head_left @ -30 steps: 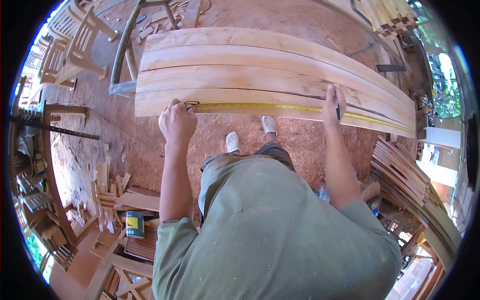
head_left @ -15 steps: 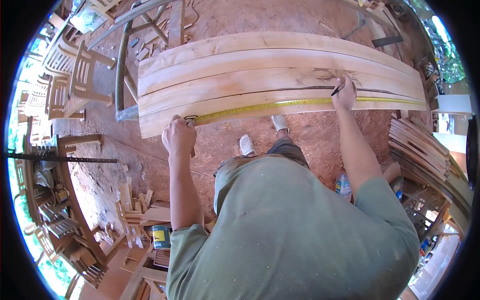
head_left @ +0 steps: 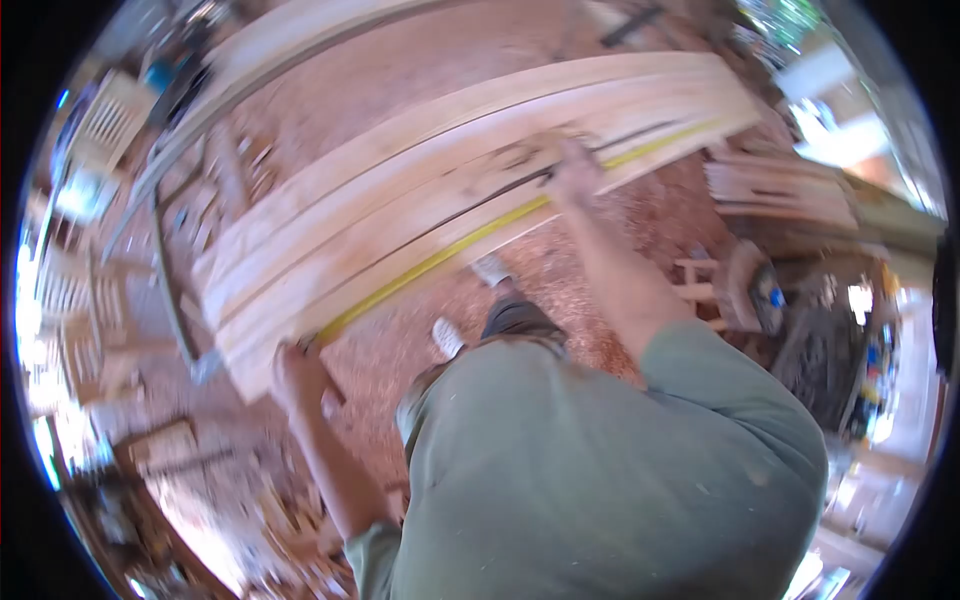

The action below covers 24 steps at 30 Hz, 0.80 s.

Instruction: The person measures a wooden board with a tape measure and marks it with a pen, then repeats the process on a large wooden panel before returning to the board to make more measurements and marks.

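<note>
A yellow tape measure (head_left: pixel 440 260) stretches along the near edge of several pale wooden planks (head_left: pixel 400 165) lying side by side. My left hand (head_left: pixel 298 376), closed, grips the tape's left end at the planks' near left corner. Farther along, my right hand (head_left: pixel 577 175) is closed around a dark, pen-like marker, whose tip points left over the planks beside the tape. Motion blur softens both hands. A dark crack runs lengthwise through the plank next to the tape, with a knotty patch near my right hand.
A metal frame (head_left: pixel 165 270) stands to the left, with wooden chairs (head_left: pixel 75 285) beyond it. Stacked boards (head_left: pixel 780 190) lie at the right. Wood scraps (head_left: pixel 300 520) cover the ground at lower left. My feet in light clogs (head_left: pixel 448 337) are on the reddish floor below the planks.
The camera view has swung, so the planks now slant up to the right and both hands appear farther left. Both hands keep their hold; the tape remains stretched out.
</note>
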### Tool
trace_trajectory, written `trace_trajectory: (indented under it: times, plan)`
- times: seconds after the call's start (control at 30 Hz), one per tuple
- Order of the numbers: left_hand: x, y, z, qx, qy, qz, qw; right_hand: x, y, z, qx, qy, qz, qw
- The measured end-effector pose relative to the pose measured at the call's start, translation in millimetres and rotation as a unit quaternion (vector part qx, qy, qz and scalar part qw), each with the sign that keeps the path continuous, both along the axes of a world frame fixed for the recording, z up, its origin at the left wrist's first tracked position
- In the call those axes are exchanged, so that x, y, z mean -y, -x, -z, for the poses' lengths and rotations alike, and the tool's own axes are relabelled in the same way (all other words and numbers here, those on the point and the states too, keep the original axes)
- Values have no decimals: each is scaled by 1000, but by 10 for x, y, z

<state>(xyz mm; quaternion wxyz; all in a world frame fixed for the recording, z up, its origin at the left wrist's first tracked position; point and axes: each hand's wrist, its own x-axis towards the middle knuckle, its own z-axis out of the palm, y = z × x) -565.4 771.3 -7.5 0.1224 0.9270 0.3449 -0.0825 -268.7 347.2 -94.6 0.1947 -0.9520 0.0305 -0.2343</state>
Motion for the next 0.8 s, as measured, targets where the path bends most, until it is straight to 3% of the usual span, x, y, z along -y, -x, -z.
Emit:
trace_trajectory:
  times: [0.03,0.13,0.2,0.57,0.8]
  plan:
    - [12,-13,-13,-10,4,-2,1000,77,-82,121,-28,-28,-4,999]
    - [-75,7,73,39,12,18,999,-108,152,-179,-30,39,55,997]
    - [-9,-32,-17,48,7,38,998,-141,185,-228,-62,-25,48,997]
    - [-31,-86,-38,82,-5,80,993,-128,164,-225,-64,-56,68,994]
    - [-202,64,-7,51,46,25,997,-53,126,-104,-58,-57,47,996]
